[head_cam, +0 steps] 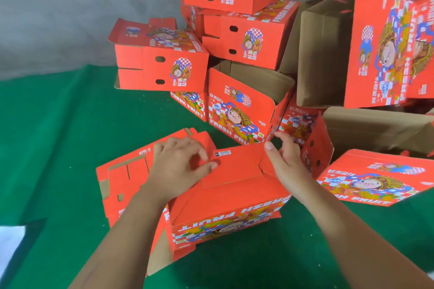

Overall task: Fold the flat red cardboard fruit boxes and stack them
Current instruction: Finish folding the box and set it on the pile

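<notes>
A red fruit box (225, 209) stands partly folded on the green cloth in front of me, its bottom flaps facing up. My left hand (180, 164) presses down on a red flap (234, 164), fingers spread, thumb laid along it. Just right of that flap's upright edge is my right hand (286, 159), fingers relaxed and thumb raised, holding nothing I can see. Folded red boxes are piled behind: one (162, 65) at left, two stacked ones (244, 37) in the middle, an open one (242, 112) just beyond my hands.
More boxes lean at the right, one (375, 54) with its brown inside showing and another (373, 178) lying on its side. Green cloth (58, 136) covers the floor to the left. A grey wall (70, 7) rises behind. A white patch (11, 241) lies at lower left.
</notes>
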A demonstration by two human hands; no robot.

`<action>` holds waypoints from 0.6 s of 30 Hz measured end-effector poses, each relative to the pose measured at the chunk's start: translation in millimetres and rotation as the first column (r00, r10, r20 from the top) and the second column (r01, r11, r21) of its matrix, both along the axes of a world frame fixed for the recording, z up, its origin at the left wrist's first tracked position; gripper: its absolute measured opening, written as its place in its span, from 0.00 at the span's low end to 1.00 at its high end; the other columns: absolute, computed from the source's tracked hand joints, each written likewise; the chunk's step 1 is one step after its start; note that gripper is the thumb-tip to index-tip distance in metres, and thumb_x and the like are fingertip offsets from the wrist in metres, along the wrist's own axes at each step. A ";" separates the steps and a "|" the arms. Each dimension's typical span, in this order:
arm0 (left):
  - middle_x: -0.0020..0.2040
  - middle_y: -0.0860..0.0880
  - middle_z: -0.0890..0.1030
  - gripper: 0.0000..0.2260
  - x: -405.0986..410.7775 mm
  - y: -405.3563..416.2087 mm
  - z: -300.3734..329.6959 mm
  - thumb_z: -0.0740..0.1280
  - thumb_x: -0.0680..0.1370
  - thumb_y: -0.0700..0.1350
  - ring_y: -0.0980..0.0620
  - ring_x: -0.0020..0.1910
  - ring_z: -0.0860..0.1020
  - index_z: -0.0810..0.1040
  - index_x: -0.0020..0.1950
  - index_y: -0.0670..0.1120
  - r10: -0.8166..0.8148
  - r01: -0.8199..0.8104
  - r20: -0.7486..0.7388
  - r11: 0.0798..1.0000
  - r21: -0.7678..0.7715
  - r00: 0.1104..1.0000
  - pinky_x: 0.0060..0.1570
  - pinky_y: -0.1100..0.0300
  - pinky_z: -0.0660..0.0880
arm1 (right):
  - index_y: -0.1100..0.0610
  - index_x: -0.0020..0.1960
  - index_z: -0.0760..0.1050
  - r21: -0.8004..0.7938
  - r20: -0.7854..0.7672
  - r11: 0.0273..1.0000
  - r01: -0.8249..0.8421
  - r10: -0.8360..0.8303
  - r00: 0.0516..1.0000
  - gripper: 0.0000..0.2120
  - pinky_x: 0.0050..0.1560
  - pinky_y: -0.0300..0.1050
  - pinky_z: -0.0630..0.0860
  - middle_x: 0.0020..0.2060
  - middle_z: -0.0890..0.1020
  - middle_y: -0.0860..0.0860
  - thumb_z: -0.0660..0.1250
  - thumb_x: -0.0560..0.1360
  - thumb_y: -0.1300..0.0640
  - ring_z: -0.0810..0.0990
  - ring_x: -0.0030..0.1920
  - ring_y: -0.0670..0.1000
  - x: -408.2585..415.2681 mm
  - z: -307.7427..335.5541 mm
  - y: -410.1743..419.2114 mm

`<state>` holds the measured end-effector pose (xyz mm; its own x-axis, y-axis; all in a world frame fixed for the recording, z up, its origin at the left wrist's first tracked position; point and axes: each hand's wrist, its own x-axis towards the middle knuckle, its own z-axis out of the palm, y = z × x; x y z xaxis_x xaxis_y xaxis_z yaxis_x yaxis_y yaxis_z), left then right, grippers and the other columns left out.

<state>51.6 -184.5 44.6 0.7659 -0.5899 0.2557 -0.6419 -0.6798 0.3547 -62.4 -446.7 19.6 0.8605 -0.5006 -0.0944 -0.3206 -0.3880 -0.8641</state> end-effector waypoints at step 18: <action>0.46 0.45 0.87 0.23 -44.8 31.2 -9.9 0.62 0.81 0.65 0.45 0.40 0.86 0.89 0.45 0.50 -0.168 -0.863 -0.986 0.497 -0.085 0.001 0.44 0.54 0.80 | 0.54 0.76 0.70 0.194 -0.476 0.966 0.170 -0.059 0.877 0.48 0.71 0.55 0.67 0.73 0.73 0.57 0.50 0.72 0.19 0.72 0.72 0.60 -14.2 7.1 2.3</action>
